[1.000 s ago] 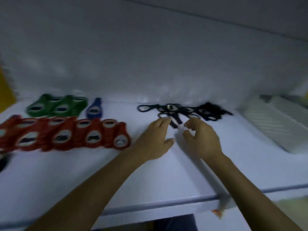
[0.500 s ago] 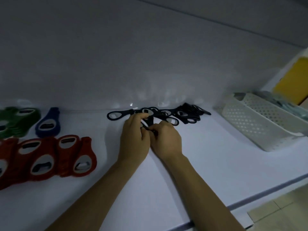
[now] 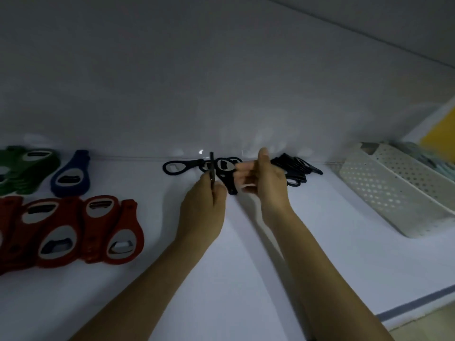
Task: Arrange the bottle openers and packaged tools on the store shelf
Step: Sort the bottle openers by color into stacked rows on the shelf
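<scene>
Black opener (image 3: 211, 166) stands edge-on, pinched by left hand (image 3: 203, 210); right hand (image 3: 267, 180) just beside, grip unclear.

Red openers (image 3: 73, 232), white perforated basket (image 3: 389, 188)

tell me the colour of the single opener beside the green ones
The single opener is dark blue, seen in the head view.
</scene>
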A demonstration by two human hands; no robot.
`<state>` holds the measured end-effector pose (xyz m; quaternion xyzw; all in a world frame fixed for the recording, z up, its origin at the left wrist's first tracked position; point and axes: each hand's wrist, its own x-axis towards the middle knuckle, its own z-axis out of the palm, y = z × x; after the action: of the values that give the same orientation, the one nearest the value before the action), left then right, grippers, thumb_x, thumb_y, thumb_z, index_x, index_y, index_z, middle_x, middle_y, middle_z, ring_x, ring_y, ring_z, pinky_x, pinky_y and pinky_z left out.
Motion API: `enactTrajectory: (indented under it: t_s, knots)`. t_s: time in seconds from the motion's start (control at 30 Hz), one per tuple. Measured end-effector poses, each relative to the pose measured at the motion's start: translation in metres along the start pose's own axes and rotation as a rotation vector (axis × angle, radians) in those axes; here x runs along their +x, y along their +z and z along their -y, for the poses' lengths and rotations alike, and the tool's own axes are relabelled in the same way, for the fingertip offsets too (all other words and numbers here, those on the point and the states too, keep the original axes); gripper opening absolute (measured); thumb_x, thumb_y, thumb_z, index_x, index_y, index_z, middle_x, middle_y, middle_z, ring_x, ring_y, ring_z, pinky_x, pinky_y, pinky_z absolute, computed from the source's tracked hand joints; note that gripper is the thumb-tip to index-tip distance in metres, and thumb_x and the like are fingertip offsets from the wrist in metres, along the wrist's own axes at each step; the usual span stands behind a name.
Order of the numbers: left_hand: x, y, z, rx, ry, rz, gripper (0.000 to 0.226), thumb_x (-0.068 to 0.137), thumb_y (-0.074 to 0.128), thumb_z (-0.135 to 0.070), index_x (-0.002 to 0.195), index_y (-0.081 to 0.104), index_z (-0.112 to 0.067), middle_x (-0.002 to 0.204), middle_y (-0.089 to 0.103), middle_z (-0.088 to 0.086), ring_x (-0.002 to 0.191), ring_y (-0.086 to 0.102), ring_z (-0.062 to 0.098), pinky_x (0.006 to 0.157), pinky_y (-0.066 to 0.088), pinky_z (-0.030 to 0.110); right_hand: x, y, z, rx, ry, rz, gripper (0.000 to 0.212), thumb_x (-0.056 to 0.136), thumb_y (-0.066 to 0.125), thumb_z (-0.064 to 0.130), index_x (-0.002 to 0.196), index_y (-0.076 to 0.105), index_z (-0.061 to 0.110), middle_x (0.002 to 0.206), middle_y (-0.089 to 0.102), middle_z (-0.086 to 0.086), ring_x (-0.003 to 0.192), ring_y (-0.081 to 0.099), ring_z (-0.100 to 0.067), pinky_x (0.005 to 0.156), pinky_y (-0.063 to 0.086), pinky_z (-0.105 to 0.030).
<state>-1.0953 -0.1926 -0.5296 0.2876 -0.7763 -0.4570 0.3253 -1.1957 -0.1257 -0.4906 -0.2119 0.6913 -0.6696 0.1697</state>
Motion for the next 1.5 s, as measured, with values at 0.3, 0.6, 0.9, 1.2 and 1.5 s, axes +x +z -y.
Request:
enactTrajectory:
  t_s: [0.3,0.6,0.9,1.2,1.5]
  knots:
    - [0.003,-0.010,-0.005,-0.456,-0.170,-0.068,0.019,0.102,0.032,-0.019,0.104,0.048,-0.027,0.092,0.065,-0.002,0.055,0.064,0.010,0.044,0.045,0.019,0.041,-0.004,-0.047,-1.074,-0.507,-0.008,0.022,0.087,0.060,0.020,0.106,0.071,0.021,0.100,0.071,-0.003,0.096,0.059,-0.032,0.081,0.048,-0.043]
    - [0.001,-0.014,-0.006,-0.529,-0.170,-0.082,0.025,0.102,0.032,-0.016,0.092,0.049,-0.031,0.087,0.066,0.001,0.048,0.061,0.010,0.042,0.041,0.017,0.028,-0.010,-0.044,-1.061,-0.526,0.006,0.034,0.090,0.060,0.041,0.107,0.071,0.013,0.102,0.068,-0.010,0.100,0.055,-0.031,0.083,0.046,-0.039]
    - [-0.002,-0.010,-0.004,-0.427,-0.100,-0.031,0.019,0.102,0.033,-0.029,0.092,0.049,-0.031,0.088,0.067,-0.004,0.053,0.063,0.012,0.050,0.041,0.021,0.012,0.001,-0.023,-0.082,-0.198,0.003,0.014,0.083,0.072,0.010,0.078,0.059,0.011,0.069,0.062,-0.001,0.058,0.057,-0.011,0.059,0.047,-0.022]
    - [-0.005,-0.011,-0.011,-0.472,-0.098,-0.002,0.031,0.091,0.032,-0.054,0.093,0.054,-0.032,0.083,0.068,-0.003,0.056,0.066,0.014,0.050,0.041,0.019,0.000,0.004,-0.006,0.352,0.006,0.290,0.025,0.072,0.067,0.021,0.094,0.067,0.009,0.057,0.058,0.002,0.045,0.045,-0.008,0.051,0.042,-0.020]
    - [-0.003,-0.009,-0.005,-0.458,-0.100,-0.047,0.016,0.097,0.050,-0.021,0.095,0.052,-0.036,0.094,0.069,-0.007,0.063,0.068,0.008,0.057,0.042,0.020,0.009,-0.001,-0.030,-0.646,-0.255,-0.025,0.020,0.093,0.057,0.035,0.092,0.068,0.018,0.087,0.067,0.002,0.082,0.063,-0.014,0.069,0.050,-0.030]
